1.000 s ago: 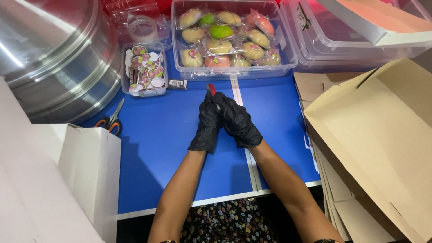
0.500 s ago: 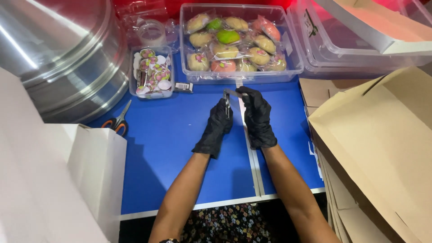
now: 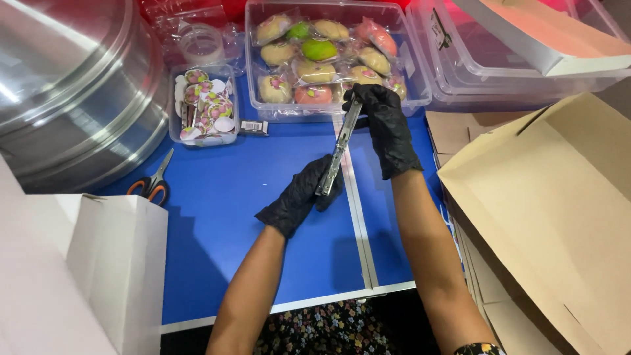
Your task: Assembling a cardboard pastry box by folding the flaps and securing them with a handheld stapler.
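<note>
Hands drawn apart: left hand point(image 3: 303, 194), right hand point(image 3: 386, 125) clamped on metal strip point(image 3: 338, 148) ends, near pastry tub point(image 3: 420, 98).

Single head-worn view, looking steeply down and forward from close above the blue worktop point(image 3: 217, 217), arms entering from the bottom edge.

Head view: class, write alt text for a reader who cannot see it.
Two black-gloved hands, left and right, hold a narrow metal strip between them above a blue table. Behind them stand a clear tub of wrapped sweets and a small tub of stickers, with scissors at left.
</note>
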